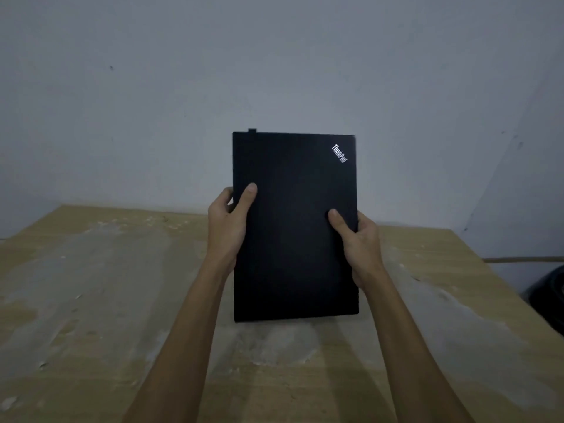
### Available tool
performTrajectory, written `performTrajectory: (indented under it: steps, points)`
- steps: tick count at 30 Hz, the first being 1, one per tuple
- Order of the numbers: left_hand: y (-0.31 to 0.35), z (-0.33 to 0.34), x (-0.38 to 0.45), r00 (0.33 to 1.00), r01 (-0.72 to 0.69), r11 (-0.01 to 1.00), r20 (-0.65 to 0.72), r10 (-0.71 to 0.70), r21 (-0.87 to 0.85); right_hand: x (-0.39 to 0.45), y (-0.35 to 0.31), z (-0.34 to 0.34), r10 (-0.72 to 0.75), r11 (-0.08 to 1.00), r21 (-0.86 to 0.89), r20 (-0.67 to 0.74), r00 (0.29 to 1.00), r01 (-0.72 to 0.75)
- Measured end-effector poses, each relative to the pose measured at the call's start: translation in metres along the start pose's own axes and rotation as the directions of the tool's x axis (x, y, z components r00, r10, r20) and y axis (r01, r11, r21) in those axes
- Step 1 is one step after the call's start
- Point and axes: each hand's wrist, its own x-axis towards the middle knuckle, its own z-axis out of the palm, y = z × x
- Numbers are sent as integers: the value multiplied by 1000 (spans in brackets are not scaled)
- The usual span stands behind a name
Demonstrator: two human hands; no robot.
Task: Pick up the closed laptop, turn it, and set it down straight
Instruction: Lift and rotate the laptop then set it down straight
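Note:
The closed black laptop [294,227] is held up in the air above the table, long side vertical, lid facing me, with its white logo at the upper right corner. My left hand [229,227] grips its left edge, thumb on the lid and fingers hidden behind. My right hand [358,242] grips the right edge the same way. A small black tab sticks up from the top edge at the left.
A worn wooden table [106,300] with pale scuffed patches spreads below the laptop. A grey wall [274,71] stands right behind it. A dark round object [549,294] sits past the table's right edge.

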Motion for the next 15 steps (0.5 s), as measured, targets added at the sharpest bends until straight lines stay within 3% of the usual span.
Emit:
performTrajectory:
  steps: [5, 8, 15]
  points:
    - [-3, -4, 2, 992, 72, 993, 93, -81, 97, 10, -11, 9, 14, 986, 164, -175, 984, 15]
    - [-6, -7, 6, 997, 79, 989, 14, -81, 123, 16, -15, 13, 11, 971, 234, -241, 970, 47]
    - [-14, 7, -4, 970, 125, 968, -178, -166, -217, 18, -8, 37, 90, 915, 397, -380, 921, 75]
